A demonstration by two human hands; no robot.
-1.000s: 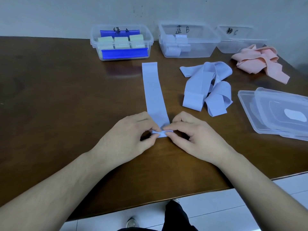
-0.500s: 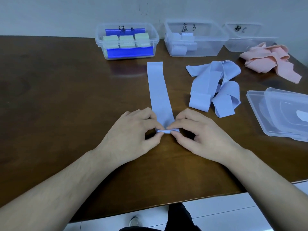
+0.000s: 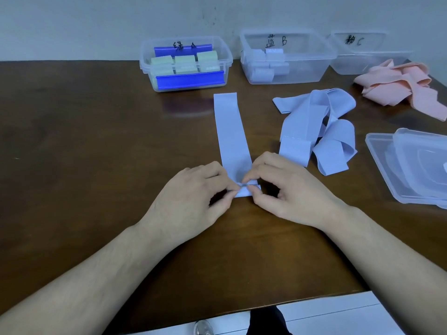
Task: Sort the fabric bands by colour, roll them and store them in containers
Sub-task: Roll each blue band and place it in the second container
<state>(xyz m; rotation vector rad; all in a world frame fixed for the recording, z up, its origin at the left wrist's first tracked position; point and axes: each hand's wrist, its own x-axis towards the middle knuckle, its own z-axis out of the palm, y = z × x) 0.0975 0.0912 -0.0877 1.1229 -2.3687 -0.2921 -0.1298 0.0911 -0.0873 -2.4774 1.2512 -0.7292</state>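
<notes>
A light blue fabric band (image 3: 229, 126) lies flat and straight on the brown table (image 3: 84, 153), running away from me. Its near end is turned over into a small roll. My left hand (image 3: 191, 201) and my right hand (image 3: 287, 189) pinch that roll from either side with thumbs and fingertips. A loose pile of light blue bands (image 3: 316, 126) lies to the right. A heap of pink bands (image 3: 401, 85) lies at the far right. Three clear containers stand along the back: container A (image 3: 186, 66) with green rolls, container B (image 3: 287, 56) with light blue rolls, container C (image 3: 358, 52).
Clear plastic lids (image 3: 411, 165) are stacked at the right table edge. A wall runs behind the containers. The table's front edge is close to my body, with white floor tiles below.
The roll at the band's near end has grown slightly under both hands' fingertips. The camera view has shifted a little, and the hands stay at the same spot.
</notes>
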